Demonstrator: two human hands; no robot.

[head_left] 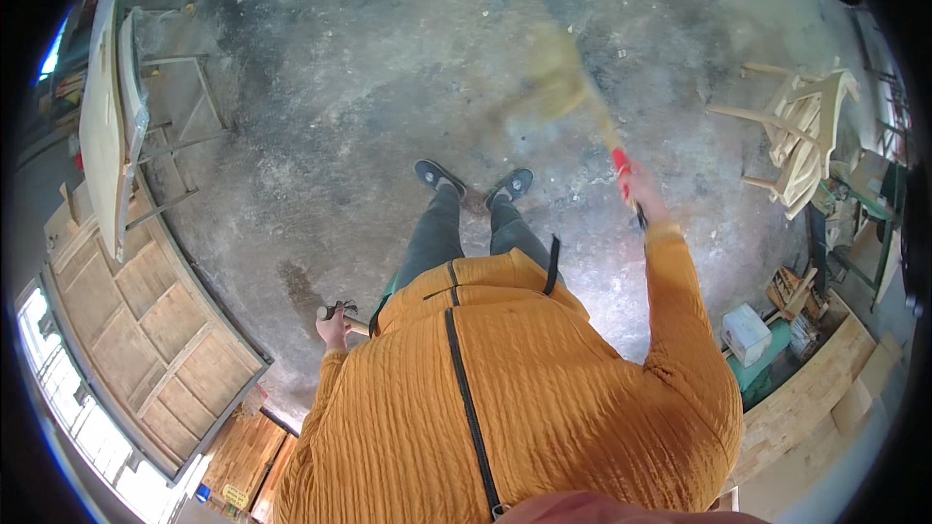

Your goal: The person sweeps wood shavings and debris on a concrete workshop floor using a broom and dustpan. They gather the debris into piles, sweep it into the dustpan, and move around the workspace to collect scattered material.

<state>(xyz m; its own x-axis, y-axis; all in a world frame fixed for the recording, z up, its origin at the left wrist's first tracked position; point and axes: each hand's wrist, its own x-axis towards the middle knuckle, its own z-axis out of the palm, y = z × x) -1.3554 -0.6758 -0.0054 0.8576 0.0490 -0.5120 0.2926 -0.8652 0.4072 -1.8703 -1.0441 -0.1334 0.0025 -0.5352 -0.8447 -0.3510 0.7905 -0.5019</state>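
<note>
In front of me, to the right, my right hand (643, 192) is closed around the red grip of a short broom (602, 116). Its yellowish head (555, 78) is smeared by motion over the concrete floor, so I cannot tell whether it touches. Low at my left side, my left hand (333, 332) wraps round a pale wooden stick (355, 325) with a rounded end. Dark strands show beside that hand. My jacket hides the rest of the stick.
The worn concrete floor (359, 87) has stains and small specks. A large panelled wooden board (175, 330) and a tall pale board (102, 126) stand at left, near a metal frame (204, 87). Wooden chair parts (806, 131) and a white box (747, 335) are at right.
</note>
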